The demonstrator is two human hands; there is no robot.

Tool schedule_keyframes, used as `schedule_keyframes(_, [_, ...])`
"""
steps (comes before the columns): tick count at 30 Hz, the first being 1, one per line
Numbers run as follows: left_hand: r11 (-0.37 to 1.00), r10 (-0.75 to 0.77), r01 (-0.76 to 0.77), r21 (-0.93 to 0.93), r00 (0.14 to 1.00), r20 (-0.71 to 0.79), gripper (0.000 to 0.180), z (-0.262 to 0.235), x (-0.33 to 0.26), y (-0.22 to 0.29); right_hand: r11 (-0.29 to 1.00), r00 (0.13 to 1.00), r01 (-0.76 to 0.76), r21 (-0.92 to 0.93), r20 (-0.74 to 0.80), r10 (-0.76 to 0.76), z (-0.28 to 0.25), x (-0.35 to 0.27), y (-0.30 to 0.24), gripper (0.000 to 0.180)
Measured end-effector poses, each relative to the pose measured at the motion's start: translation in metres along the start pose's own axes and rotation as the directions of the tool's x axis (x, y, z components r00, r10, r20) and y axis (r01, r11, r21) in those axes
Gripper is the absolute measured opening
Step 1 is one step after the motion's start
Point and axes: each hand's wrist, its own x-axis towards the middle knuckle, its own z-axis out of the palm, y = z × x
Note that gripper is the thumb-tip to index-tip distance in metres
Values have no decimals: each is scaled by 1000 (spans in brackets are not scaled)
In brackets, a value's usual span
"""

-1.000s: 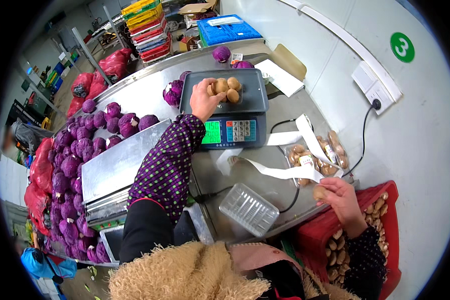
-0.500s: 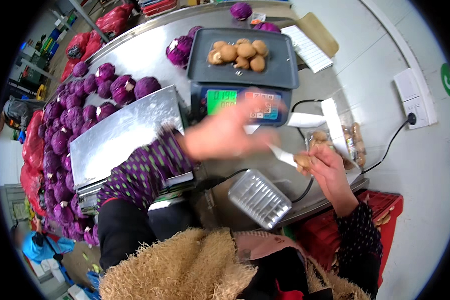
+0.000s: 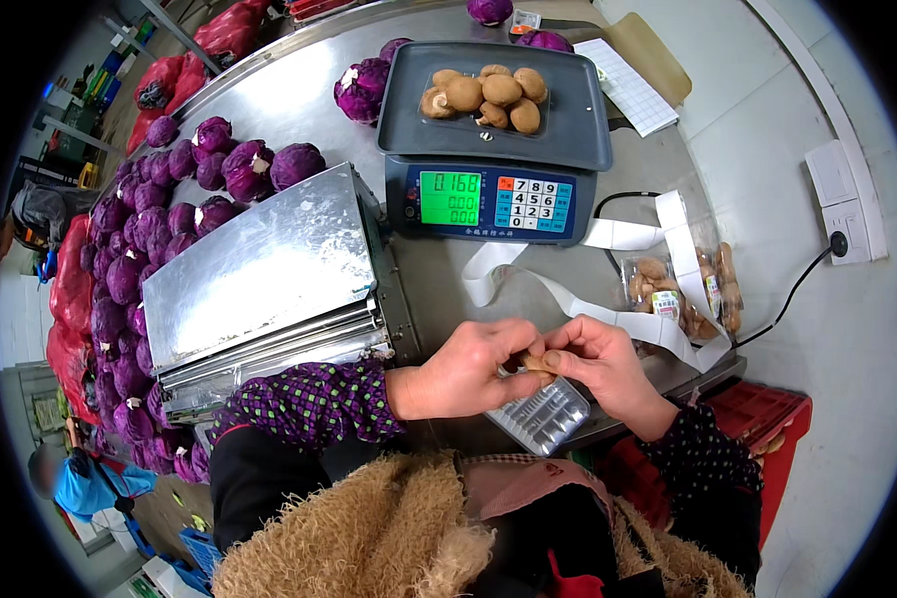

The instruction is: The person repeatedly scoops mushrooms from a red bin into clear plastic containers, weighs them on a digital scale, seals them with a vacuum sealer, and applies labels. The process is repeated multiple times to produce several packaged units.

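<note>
Both hands meet over the near edge of the metal table, with a small brown mushroom (image 3: 536, 365) pinched between them. Fingers of my left hand (image 3: 465, 373) close on its left side, while the thumb and fingertips of my right hand (image 3: 608, 367) grip it from the right. Just below lies a ribbed clear plastic tray (image 3: 543, 424), partly covered by my left hand. Farther off, several brown mushrooms (image 3: 501, 90) sit in what looks like a clear tray on the grey pan of a digital scale (image 3: 399, 194), its green display lit.
A white paper strip (image 3: 618, 321) loops across the table, beside packed mushrooms (image 3: 653, 284). At left stand a flat metal-topped machine (image 3: 269, 264) and a heap of purple cabbages (image 3: 125, 279). A red crate (image 3: 757, 414) is low at right; black cables run near the wall.
My left hand has come back from in front of the scale to the mushroom. My right hand has brought the mushroom left and nearer, above the clear tray. The scale's reading has changed.
</note>
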Motion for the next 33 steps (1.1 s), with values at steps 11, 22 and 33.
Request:
schedule_keyframes(11, [823, 128, -78, 563, 991, -49, 43, -42, 24, -9, 880, 942, 99, -465, -241, -234, -75, 33, 10, 18])
schedule_keyframes(22, [831, -41, 302, 466, 870, -491, 12, -150, 44, -57, 430, 621, -311, -848, -523, -583, -161, -117, -91, 21])
schedule_keyframes(33, [820, -62, 445, 360, 694, -717, 41, -238, 124, -122, 655, 810, -17, -755, -394, -433, -117, -62, -105, 21])
